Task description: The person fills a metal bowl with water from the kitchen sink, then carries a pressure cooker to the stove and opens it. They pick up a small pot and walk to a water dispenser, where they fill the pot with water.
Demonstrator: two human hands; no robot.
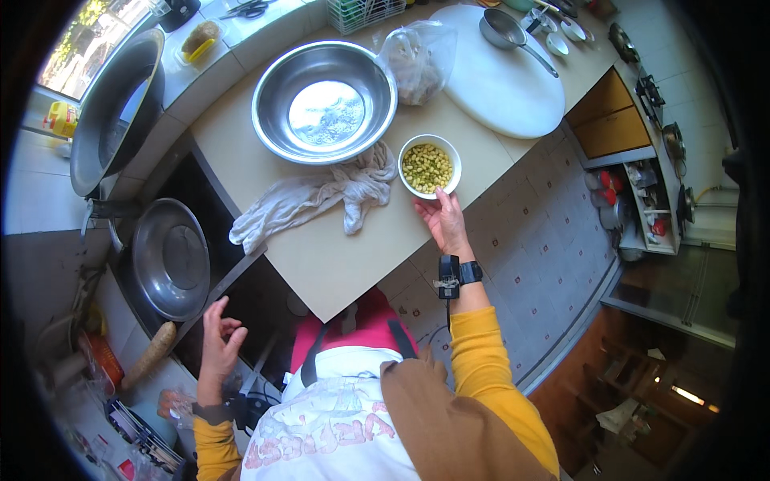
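My right hand (pixel 441 216) grips the lower rim of a white bowl (pixel 427 166) of small yellow-green pieces at the counter's front edge. My left hand (pixel 220 345) is raised at the lower left with its fingers curved apart, holding nothing, near a long tan root or roll (pixel 148 355) beside the sink. A crumpled pale cloth (pixel 313 200) lies left of the bowl. Behind the cloth is a large steel basin (pixel 325 100) with some clear liquid or droplets in it, next to a clear bag (pixel 413 64) of pale contents.
A white round board (pixel 505 104) carries a saucepan (pixel 501 32). A steel basin (pixel 172 256) sits in the sink, and a large dark-rimmed basin (pixel 120 112) stands behind it. An open cabinet (pixel 650 200) with pots is at the right, beyond the tiled floor (pixel 513 240).
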